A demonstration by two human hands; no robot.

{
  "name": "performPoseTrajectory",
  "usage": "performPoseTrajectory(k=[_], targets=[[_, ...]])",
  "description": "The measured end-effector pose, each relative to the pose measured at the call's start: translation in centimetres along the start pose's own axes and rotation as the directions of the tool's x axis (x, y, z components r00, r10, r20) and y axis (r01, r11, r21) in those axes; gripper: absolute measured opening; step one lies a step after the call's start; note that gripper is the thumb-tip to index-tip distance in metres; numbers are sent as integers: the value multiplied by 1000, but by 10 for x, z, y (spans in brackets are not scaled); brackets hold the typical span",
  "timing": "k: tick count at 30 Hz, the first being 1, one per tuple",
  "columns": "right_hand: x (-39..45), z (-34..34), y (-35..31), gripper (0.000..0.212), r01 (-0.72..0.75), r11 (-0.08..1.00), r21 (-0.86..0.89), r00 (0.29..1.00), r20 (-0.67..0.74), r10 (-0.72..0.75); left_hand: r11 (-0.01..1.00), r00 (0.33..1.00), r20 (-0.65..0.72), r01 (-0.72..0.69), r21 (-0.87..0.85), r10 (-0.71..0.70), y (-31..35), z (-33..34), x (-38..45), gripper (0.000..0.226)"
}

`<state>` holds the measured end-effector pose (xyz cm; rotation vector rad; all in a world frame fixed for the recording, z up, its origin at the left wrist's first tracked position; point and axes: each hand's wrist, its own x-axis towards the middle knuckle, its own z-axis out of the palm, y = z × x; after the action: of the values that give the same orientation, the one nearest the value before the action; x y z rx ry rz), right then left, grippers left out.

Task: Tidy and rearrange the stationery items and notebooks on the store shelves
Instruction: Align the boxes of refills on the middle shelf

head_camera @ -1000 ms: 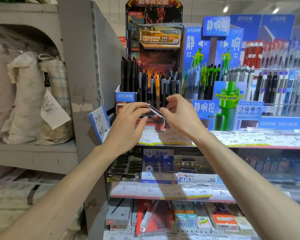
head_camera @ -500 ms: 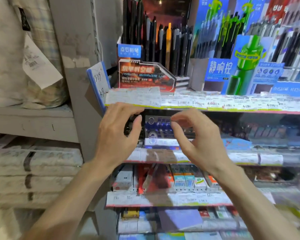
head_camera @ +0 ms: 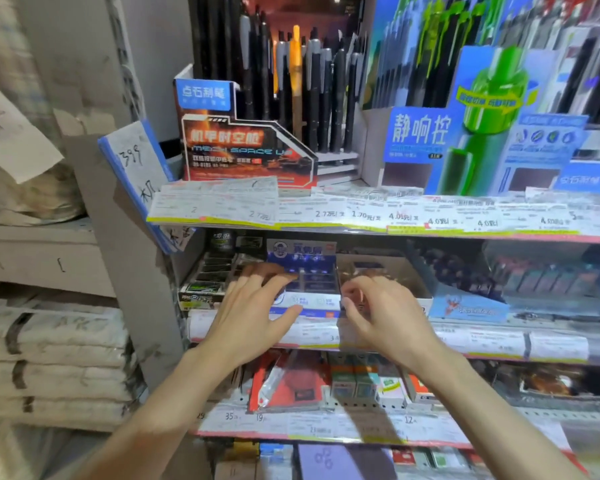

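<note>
Left hand (head_camera: 253, 313), fingers spread, rests on the blue-and-white cardboard display box (head_camera: 303, 271). Right hand (head_camera: 378, 311), loosely curled, holds nothing visible. The price-label shelf edge (head_camera: 361, 216) overhangs the box.

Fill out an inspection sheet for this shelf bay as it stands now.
Surface: second shelf, price tags along its front edge.
Job's things: blue display box between both hands; black display box to its left; orange pen display on the shelf above.
Clutter: handwritten sign leaning at the upright; bundled stacks at left.
Grippers: left hand fingers spread at the box's left side; right hand loosely curled at its right; contact blurred.
Cables: nothing seen.
Surroundings: green pen display at right.
</note>
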<state>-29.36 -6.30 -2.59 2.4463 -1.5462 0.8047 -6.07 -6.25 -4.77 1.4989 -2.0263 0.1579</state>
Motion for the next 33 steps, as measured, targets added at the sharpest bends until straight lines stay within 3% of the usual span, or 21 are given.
performPoseTrajectory(k=[4,12,19,29,33], targets=[[8,-2,10,25,18,999,38,998,64,-20,999,996,72,51,4,-51,5,6,7,54],[43,-33,51,20,-108,983,149,968,241,70,998,998,33,60,21,-61,7,12,11,53],[61,-49,66,17,-62,991,121,866,500,-6,998,993,100,53,41,-56,8,7,12,64],[72,-42,60,18,-82,979,188,828,560,-39,999,985,171,0,-47,8,3,-8,18,57],[71,-39,62,17,-96,974,205,844,536,-30,995,981,194,-4,-103,24,1,-13,21,40]])
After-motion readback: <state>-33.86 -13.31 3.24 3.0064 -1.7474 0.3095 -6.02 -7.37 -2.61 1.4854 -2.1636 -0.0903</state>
